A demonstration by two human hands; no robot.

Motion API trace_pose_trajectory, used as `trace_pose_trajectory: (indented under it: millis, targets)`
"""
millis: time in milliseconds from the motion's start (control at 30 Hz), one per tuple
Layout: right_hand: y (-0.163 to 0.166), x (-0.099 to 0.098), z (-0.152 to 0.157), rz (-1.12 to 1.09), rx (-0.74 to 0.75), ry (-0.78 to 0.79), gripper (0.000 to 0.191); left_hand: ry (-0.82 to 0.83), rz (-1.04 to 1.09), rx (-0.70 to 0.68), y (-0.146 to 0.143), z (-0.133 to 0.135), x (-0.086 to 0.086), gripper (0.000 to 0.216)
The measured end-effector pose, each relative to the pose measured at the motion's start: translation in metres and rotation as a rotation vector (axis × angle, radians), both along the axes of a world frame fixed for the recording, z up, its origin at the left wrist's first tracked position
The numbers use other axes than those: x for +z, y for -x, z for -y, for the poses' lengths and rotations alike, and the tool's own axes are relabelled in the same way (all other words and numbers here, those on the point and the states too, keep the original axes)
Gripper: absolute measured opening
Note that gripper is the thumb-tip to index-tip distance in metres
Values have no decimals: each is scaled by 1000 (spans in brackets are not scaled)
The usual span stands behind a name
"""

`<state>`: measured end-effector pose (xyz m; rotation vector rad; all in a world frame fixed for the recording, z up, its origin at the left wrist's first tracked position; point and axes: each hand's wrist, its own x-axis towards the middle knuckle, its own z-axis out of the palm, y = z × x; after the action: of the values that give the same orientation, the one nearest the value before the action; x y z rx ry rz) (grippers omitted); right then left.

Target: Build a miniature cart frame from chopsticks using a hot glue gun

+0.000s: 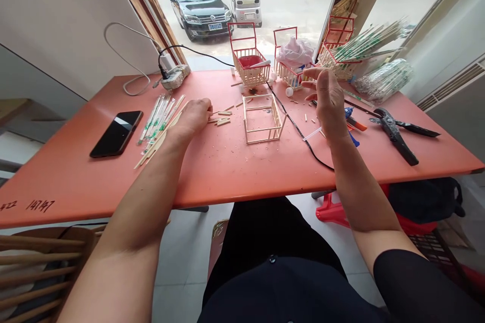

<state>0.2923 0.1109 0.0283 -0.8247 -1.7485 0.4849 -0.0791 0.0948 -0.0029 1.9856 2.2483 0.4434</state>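
My left hand (195, 115) rests on the orange table (227, 171), fingers curled beside a small pile of short cut wooden sticks (221, 120); whether it pinches one is hidden. My right hand (329, 98) is lifted above the table at the right, fingers loosely spread, holding nothing I can see. Between the hands stands an unfinished wooden stick frame box (263, 118). Behind it stand a finished stick cart with red handle (250, 63) and a second cart (290, 68) holding a white bag.
Packed chopsticks (159, 118) and a black phone (116, 132) lie at the left. A black cable (299, 131) crosses the table. Black cutters (396, 133), a blue glue gun (350, 121) and chopstick bundles (382, 81) lie at the right. A power strip (172, 78) sits at the back.
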Motion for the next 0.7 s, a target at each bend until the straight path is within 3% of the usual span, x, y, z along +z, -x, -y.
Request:
trace_pose_trajectory:
  millis: [100,233,267,433,533,700]
  targets:
    - [2,3,2,-16,-17,2,57,-152,204,53,-1,17,5,15]
    - [3,6,3,-101,-47,-26,52,-324,791,50,-15,56,10,7]
    - [4,6,4,-110,-49,-40,51,-339,853,35,-22,67,10,2]
    - [14,7,17,-44,-3,-78,52,-350,1363,-46,-72,120,2,36]
    - [24,8,32,18,28,-98,53,-362,1493,-64,-103,140,-5,45]
    - [29,11,39,81,15,-139,58,-347,1475,-45,-130,154,-19,40]
